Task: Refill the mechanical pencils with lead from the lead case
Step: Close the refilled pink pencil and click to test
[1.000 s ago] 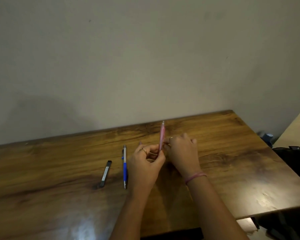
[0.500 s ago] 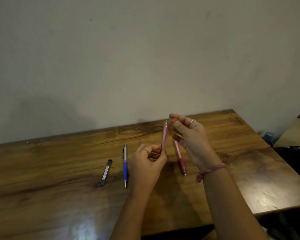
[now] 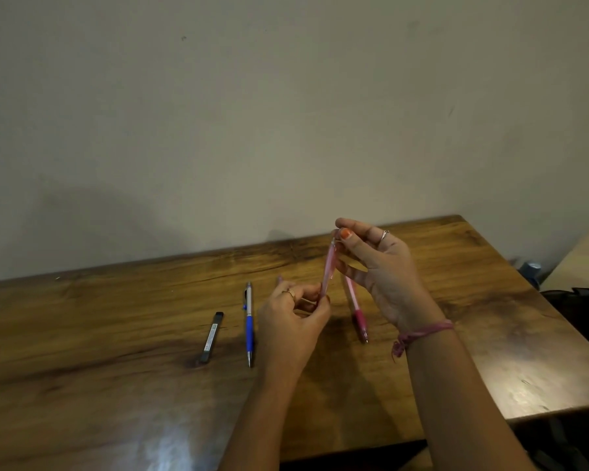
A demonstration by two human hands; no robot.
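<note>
Left hand [image 3: 295, 317] pinches the lower barrel of a pale pink pencil [image 3: 329, 270] between thumb and fingers, holding it near upright above the tabletop [image 3: 99, 351], top end pointing to 12 o'clock. My read: upright so lead can drop straight down the barrel.

Right hand [image 3: 378, 263] sits at the pencil's top end, thumb and forefinger closed together right at the tip, remaining fingers spread loosely. It pinches something there; whether that is the cap, the eraser or a lead I cannot tell, too small. Judged step: working the top of this pencil, either opening it or feeding lead in.

Lead case [image 3: 212, 337], dark and slim, lies flat on the tabletop at 9 o'clock from the left hand, well apart from it. Whether it is open I cannot tell.

Blue pencil [image 3: 249, 323] lies between case and left hand, tip toward 6 o'clock. A second pink pencil [image 3: 357, 309] lies flat at 3 o'clock of the left hand, partly hidden under the right hand. Both untouched, presumably queued within reach.
</note>
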